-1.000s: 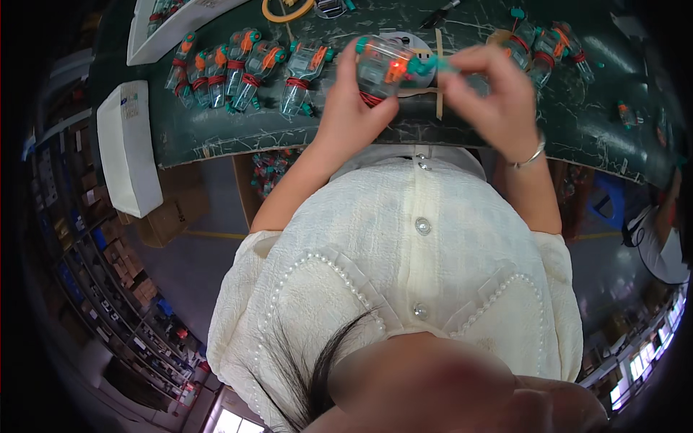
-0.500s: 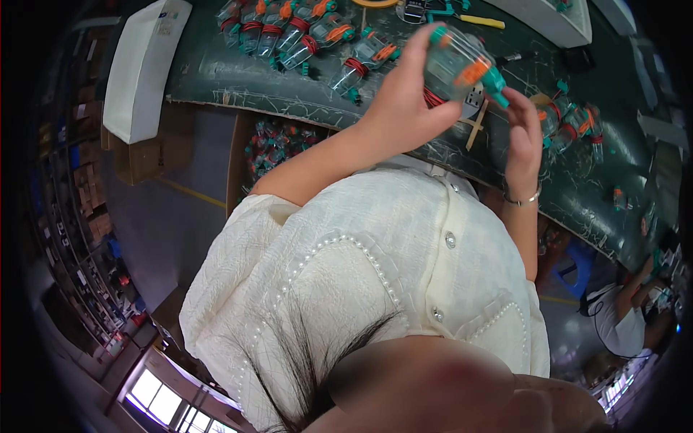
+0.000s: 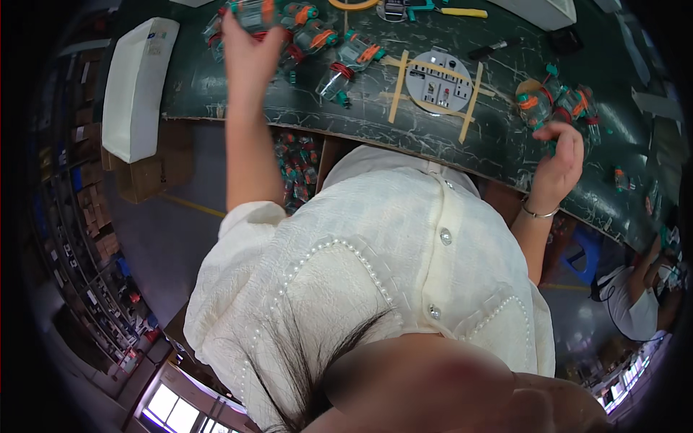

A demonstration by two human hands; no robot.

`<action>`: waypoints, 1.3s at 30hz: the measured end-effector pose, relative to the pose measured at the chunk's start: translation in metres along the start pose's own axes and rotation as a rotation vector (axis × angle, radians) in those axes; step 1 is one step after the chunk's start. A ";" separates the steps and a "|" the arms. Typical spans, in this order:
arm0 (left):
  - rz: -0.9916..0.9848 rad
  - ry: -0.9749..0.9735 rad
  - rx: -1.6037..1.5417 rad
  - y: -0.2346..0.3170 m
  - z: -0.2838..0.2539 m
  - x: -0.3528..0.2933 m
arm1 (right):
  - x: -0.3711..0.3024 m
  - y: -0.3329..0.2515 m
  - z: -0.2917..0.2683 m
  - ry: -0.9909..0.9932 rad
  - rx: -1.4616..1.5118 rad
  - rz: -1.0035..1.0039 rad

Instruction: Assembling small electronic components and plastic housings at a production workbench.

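Note:
My left hand (image 3: pixel 249 61) is at the far left of the bench, thumb and fingers closed around a clear plastic canister (image 3: pixel 254 13) with teal ends and an orange part. It holds the canister over a row of similar ones (image 3: pixel 314 37) with red cords wound round them. At the right, my right hand (image 3: pixel 559 162) has its fingers bent at the near end of another such canister (image 3: pixel 534 107), its teal end by the fingertips. More of the same kind (image 3: pixel 575 105) lie beside that one. Between my hands, a round grey plate (image 3: pixel 438 81) with small parts lies among tan strips.
A long white tray (image 3: pixel 141 90) stands off the bench's left end, above a cardboard box (image 3: pixel 162 169). Behind the plate are a black marker (image 3: pixel 494 49) and a yellow-handled tool (image 3: pixel 464 12). Another person (image 3: pixel 628 296) sits at the lower right.
My left hand has carried the canister from the middle to the row at the far left. My right hand has let go of it and moved right to the other canisters. The round plate is uncovered.

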State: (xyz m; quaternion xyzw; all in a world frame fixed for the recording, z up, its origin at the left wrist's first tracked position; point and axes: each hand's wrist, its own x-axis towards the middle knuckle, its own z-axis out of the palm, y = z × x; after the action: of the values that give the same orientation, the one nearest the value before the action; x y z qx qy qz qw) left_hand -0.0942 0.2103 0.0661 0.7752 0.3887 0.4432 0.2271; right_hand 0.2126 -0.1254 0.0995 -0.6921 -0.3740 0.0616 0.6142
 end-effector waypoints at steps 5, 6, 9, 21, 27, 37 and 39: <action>-0.267 -0.250 0.885 -0.040 -0.027 0.022 | 0.005 0.043 -0.047 0.090 -0.425 0.172; -0.304 -0.284 0.937 -0.036 -0.027 0.021 | 0.006 0.048 -0.052 0.083 -0.566 0.167; -0.307 -0.248 1.093 -0.019 -0.025 0.019 | 0.009 0.045 -0.052 -0.018 -0.683 0.324; 0.455 -0.467 -0.032 0.146 0.100 -0.074 | 0.016 0.054 -0.002 -0.256 -1.244 0.100; 0.550 -0.439 -0.170 0.168 0.119 -0.087 | 0.006 0.017 -0.018 -0.278 -0.416 -0.072; -0.499 -0.702 -1.074 0.190 0.124 -0.051 | 0.005 -0.029 0.014 -0.276 0.015 0.071; -0.640 -0.678 -1.294 0.179 0.131 -0.050 | -0.001 -0.033 0.026 -0.450 0.172 0.290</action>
State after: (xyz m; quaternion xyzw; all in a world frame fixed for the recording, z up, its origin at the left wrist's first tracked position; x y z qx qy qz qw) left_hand 0.0750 0.0625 0.0991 0.4328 0.1678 0.2343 0.8542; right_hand 0.1835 -0.1064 0.1225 -0.6526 -0.3914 0.3328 0.5569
